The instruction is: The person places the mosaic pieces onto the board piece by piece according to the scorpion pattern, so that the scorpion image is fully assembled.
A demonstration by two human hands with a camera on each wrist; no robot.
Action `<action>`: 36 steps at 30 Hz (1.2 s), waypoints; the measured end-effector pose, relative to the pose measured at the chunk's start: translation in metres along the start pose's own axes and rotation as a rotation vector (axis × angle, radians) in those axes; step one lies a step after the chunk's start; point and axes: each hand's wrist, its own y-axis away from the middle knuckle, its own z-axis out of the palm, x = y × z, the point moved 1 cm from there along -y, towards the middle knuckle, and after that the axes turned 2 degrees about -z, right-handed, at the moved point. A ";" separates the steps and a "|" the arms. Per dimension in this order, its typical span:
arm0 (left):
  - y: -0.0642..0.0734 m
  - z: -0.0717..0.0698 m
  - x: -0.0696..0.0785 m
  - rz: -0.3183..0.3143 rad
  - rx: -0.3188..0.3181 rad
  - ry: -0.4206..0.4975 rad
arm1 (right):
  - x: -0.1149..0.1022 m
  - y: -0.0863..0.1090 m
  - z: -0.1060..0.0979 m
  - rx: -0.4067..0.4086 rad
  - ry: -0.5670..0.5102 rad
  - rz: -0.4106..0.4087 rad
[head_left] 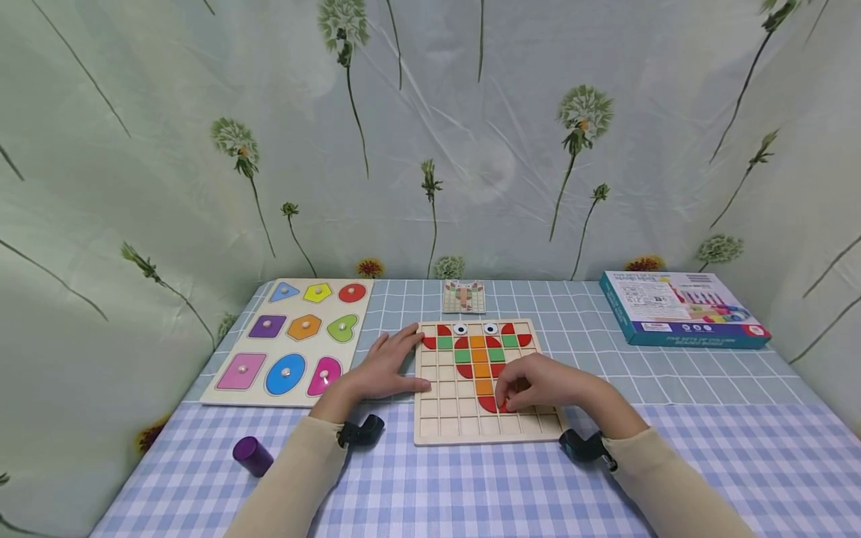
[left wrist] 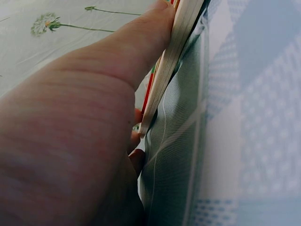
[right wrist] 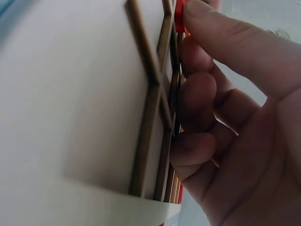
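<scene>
A wooden grid board (head_left: pixel 449 431) lies in the middle of the table, with red, green and orange pieces and two eye pieces set in its squares. My left hand (head_left: pixel 385 372) rests at its left edge, fingers extended; the left wrist view shows the thumb (left wrist: pixel 146 40) against the board's edge. Over the board's lower right part, my right hand (head_left: pixel 541 379) pinches a red piece (right wrist: pixel 179 18) between thumb and fingers, at the grid beside another red piece (head_left: pixel 487 404). The other right fingers are curled against the grid in the right wrist view.
A small pattern card (head_left: pixel 464 297) lies behind the board. To the left is a knobbed shape puzzle (head_left: pixel 269 345), with a purple cylinder (head_left: pixel 252 456) in front. A boxed set (head_left: pixel 684 310) sits at the back right. Checked cloth (head_left: pixel 430 493) covers the front.
</scene>
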 end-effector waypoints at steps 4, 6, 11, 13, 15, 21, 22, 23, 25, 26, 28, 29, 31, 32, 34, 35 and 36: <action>0.000 0.000 0.001 -0.001 0.000 -0.002 | 0.000 0.000 0.000 -0.010 -0.002 -0.016; 0.000 -0.001 0.001 -0.002 -0.002 0.000 | 0.000 0.001 -0.001 -0.012 -0.004 -0.020; 0.001 -0.001 0.001 -0.004 0.000 0.002 | 0.001 0.006 -0.011 0.054 0.001 0.023; 0.001 -0.001 0.001 -0.005 0.002 0.004 | 0.003 0.009 -0.017 0.096 -0.001 0.053; 0.001 0.000 0.001 -0.007 0.001 0.005 | 0.006 0.011 -0.022 0.134 -0.002 0.075; 0.001 0.000 0.001 -0.004 0.004 -0.002 | 0.019 0.017 -0.034 0.220 -0.017 0.139; 0.001 0.000 0.001 -0.002 0.005 -0.002 | 0.021 0.017 -0.035 0.231 -0.021 0.144; 0.001 0.000 0.001 -0.002 0.005 -0.002 | 0.022 0.018 -0.036 0.241 -0.023 0.147; 0.001 0.000 0.001 0.000 0.007 0.000 | 0.025 0.020 -0.038 0.258 -0.019 0.154; 0.001 0.000 0.001 0.000 0.006 -0.001 | 0.027 0.020 -0.039 0.261 -0.020 0.164; 0.001 0.000 0.001 0.000 0.006 -0.001 | 0.030 0.022 -0.041 0.266 -0.012 0.181; 0.000 0.000 0.001 0.000 0.006 -0.001 | 0.031 0.023 -0.042 0.267 -0.009 0.193; 0.000 0.000 0.001 0.001 0.006 -0.002 | 0.034 0.026 -0.044 0.262 -0.008 0.205; 0.000 0.000 0.001 -0.001 0.005 -0.003 | 0.036 0.027 -0.045 0.258 -0.008 0.210; 0.000 0.000 0.002 -0.002 0.001 -0.006 | 0.039 0.029 -0.047 0.247 -0.007 0.214; 0.000 0.000 0.001 -0.004 -0.001 -0.009 | 0.041 0.031 -0.048 0.240 -0.010 0.216; 0.000 0.000 0.001 -0.001 0.002 -0.008 | 0.043 0.031 -0.049 0.231 -0.009 0.214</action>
